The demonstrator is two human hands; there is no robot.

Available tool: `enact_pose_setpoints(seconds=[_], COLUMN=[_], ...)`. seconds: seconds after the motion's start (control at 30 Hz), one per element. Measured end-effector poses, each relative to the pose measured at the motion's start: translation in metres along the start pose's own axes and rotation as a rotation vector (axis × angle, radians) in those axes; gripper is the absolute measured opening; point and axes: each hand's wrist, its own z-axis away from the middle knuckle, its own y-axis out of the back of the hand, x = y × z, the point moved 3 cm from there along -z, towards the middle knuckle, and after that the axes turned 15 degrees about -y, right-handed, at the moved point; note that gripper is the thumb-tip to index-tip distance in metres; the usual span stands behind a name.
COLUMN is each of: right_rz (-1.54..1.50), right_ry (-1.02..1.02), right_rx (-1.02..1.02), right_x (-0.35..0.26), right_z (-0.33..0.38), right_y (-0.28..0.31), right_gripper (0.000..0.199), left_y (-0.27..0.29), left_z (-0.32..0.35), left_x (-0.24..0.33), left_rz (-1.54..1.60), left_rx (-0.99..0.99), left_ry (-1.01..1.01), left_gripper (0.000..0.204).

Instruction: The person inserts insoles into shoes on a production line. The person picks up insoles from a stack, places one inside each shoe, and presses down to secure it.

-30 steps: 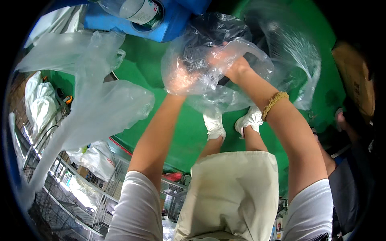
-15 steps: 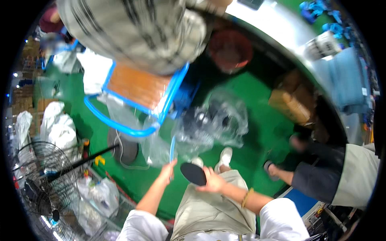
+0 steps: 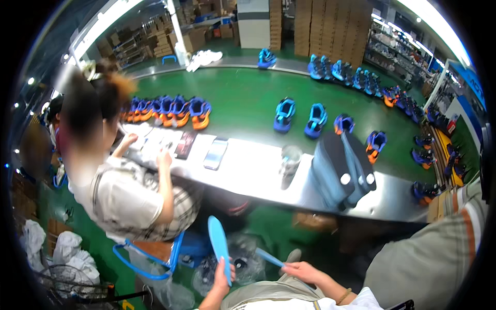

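Note:
My left hand (image 3: 223, 276) is closed around the heel end of a light blue insole (image 3: 218, 237), which stands nearly upright with its broad face showing. To its right, my right hand (image 3: 302, 272) grips a second insole (image 3: 269, 257), seen almost edge-on and tilted up to the left. Both are in front of my lap, on the near side of the metal bench (image 3: 248, 181). On the bench ahead of my right hand stand tall stacks of blue and black insoles (image 3: 336, 173).
Beyond the bench, blue and orange shoes (image 3: 199, 112) stand on a green surface (image 3: 243, 98). A phone (image 3: 216, 153) and a clear container (image 3: 291, 161) lie along the bench. A co-worker (image 3: 129, 194) sits at left on a blue-framed chair (image 3: 175, 253); another person's striped clothing (image 3: 429, 253) is close at right.
My view has swung up from the floor to the bench and shoes. The left insole has turned from edge-on to face-on; the right one from its black face to edge-on.

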Motion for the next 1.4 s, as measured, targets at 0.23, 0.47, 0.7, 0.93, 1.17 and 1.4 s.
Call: enact_pose_setpoints(seconds=[0.23,0.47,0.7,0.93,1.17,1.4], right_rz=[0.131,0.407,0.435,0.599,0.962,0.968], right_ry=[0.640,0.734,0.509,0.435,0.433,0.167], right_rx=[0.566,1.182,1.341,1.352,1.167,0.989], right_x=[-0.149,-0.235,-0.302,-0.360,-0.421,-0.391], right_z=[0.094,0.082,0.026,-0.031,-0.124,-0.227], right_y=[0.176,0.271,0.312,0.329,0.345,0.358], right_gripper=[0.018,0.009,0.009,0.016,0.011,0.013], left_y=[-0.193,-0.318,-0.451,-0.510,-0.548,-0.508], left_z=[-0.100,-0.285,-0.465,-0.533,-0.524,-0.529], left_x=[0.129,0.182,0.185,0.174,0.189,0.171], left_rz=[-0.273,-0.747,-1.017,-1.023,-1.324,-0.872], left_rx=[-0.227,-0.306,-0.392,-0.830,-1.134,-1.203], left_ry=[-0.617,-1.100,-1.145,-1.310,-0.976,-0.054], left_gripper=[0.035,0.035,0.054,0.055,0.034,0.043])
